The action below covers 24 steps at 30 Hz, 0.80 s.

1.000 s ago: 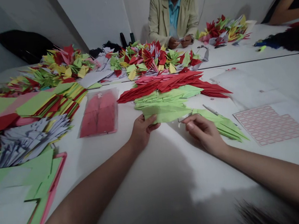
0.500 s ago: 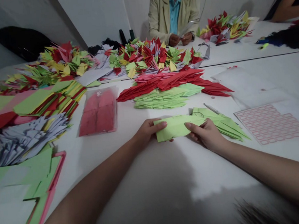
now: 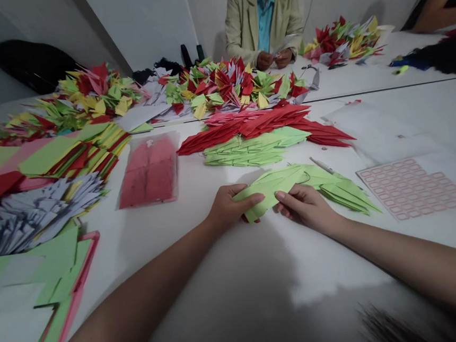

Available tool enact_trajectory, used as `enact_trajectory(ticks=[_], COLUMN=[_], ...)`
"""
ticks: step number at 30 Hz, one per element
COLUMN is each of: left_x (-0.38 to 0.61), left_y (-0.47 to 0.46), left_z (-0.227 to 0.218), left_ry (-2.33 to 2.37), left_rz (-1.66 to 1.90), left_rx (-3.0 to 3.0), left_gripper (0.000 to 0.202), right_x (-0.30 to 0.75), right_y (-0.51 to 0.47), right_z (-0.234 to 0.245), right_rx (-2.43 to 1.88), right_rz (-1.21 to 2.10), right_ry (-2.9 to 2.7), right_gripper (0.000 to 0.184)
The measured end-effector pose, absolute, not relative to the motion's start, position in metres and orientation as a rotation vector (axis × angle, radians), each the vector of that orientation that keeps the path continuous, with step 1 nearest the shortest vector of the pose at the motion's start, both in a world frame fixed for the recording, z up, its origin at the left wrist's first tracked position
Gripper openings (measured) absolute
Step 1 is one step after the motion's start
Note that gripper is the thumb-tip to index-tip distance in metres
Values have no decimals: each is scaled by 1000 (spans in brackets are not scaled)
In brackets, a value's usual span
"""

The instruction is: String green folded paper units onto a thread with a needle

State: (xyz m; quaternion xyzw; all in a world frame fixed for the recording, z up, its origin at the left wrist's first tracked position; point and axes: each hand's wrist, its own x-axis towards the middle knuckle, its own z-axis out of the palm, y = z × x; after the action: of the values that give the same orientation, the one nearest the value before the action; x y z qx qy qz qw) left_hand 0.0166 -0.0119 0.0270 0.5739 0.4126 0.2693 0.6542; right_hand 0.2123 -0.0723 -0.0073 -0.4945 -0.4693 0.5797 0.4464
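A piece of folded light-green paper (image 3: pixel 267 189) lies between my hands, low over the white table. My left hand (image 3: pixel 231 207) grips its near left end, with the thumb on top. My right hand (image 3: pixel 305 207) pinches its right side between thumb and fingers. A thin dark thread loop (image 3: pixel 302 178) shows just above my right hand. Right behind that hand, a pile of folded green paper pieces (image 3: pixel 344 195) lies on the table. A stack of green folded pieces (image 3: pixel 246 153) sits ahead of my hands.
Red folded pieces (image 3: pixel 264 125) lie beyond the green stack. A pink sticker sheet (image 3: pixel 413 186) is on the right, red paper in a plastic sleeve (image 3: pixel 148 172) on the left. Paper stacks line the left side. Across the table, a co-worker's hands (image 3: pixel 274 59) hold paper behind heaped paper cranes (image 3: pixel 224 86).
The green paper has gone from a flat, wide rectangle to a narrower, tilted fold. Both hands have moved slightly closer together, and the paper now overlaps the green pile's left end.
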Motion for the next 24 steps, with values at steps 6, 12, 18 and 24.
enact_trajectory(ticks=[6,12,18,24], left_x=[16,12,13,17], left_y=[-13,-10,-8,-10], left_z=[27,24,22,17], left_ry=[977,1002,929,813], left_rz=[647,676,671,706], left_rx=[1391,1473,1474,1320], left_gripper=[37,44,42,36], right_x=[214,214,215,211], right_y=[-71,-72,-71,-70], right_z=[-13,-14,-6,-2], right_rx=[-1244,-1256,-1167,-1152], right_rz=[1338,1301,1317,1274], right_ry=[-1221,-1229,-1271,-1339], right_gripper=[42,43,38,30])
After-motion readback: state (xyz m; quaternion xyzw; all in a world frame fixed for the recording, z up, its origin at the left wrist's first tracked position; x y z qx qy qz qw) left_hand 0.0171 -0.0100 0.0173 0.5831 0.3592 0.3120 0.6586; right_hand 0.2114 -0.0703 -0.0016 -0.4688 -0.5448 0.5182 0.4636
